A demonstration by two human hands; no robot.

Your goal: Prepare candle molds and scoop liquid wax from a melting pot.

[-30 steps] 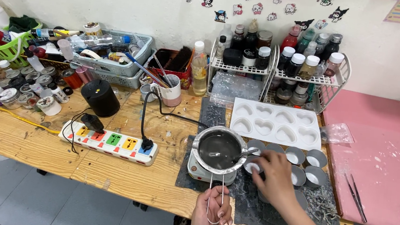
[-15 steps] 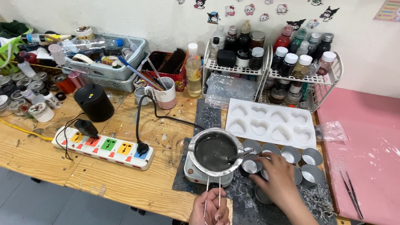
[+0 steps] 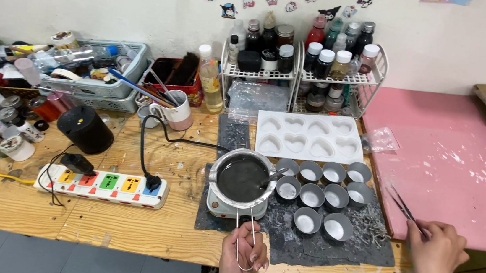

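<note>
We hold two things. The small round metal melting pot (image 3: 243, 178) of dark liquid sits on a little white hot plate (image 3: 220, 204), straight ahead of our left fingers. Its long wire loop handle (image 3: 244, 237) runs back from the pot toward us, so its long axis points away from our body. Our left hand (image 3: 241, 264) lies at the near table edge, palm turned up, fingers curled and closed around the looped end of that handle.

The thin dark metal tweezers (image 3: 404, 206) lie on the pink mat (image 3: 460, 163), slanting from far-left to near-right, their near end at our right fingertips. Our right hand (image 3: 437, 247) comes in from the lower right, wrist low, thumb and forefinger pinched narrowly at that end; we cannot tell whether they truly grip it.

Between our two hands, just right of the pot, a cluster of small round metal cups (image 3: 321, 192) with white bottoms stands on a dark grey mat (image 3: 327, 248), with metal scraps (image 3: 372, 226) near the tweezers' side. Beyond the cups lies a white heart-cavity mould tray (image 3: 308, 135), then a white wire rack of bottles (image 3: 304, 59). Left of our left fingers a white power strip with coloured switches (image 3: 105, 181) lies on the wooden table (image 3: 128, 220), its black cable (image 3: 165, 141) curving toward the hot plate.
</note>
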